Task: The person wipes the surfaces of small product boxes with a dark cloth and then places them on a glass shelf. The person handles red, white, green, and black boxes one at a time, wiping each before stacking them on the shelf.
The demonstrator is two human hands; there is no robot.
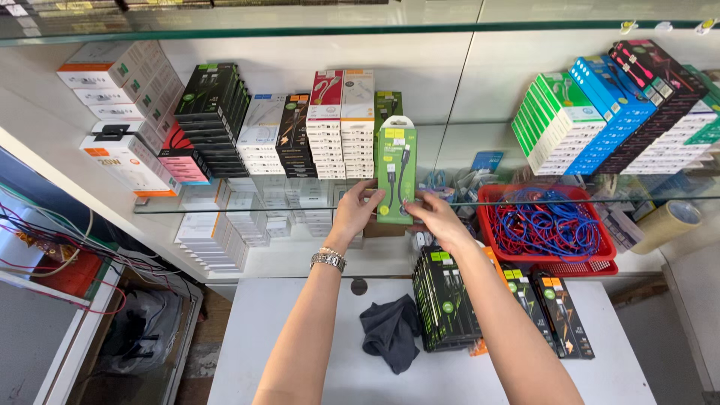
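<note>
My left hand and my right hand both hold the bottom of a green cable package, standing upright on the glass shelf. It stands just right of stacks of white and red boxes. A metal watch is on my left wrist. Below my right arm, on the white table, stands a row of black and green cable packages.
A red basket of blue and red cables sits on the right. Green, blue and black boxes lean on the glass shelf above it. A dark cloth lies on the table. A tape roll lies far right. Loose wires hang left.
</note>
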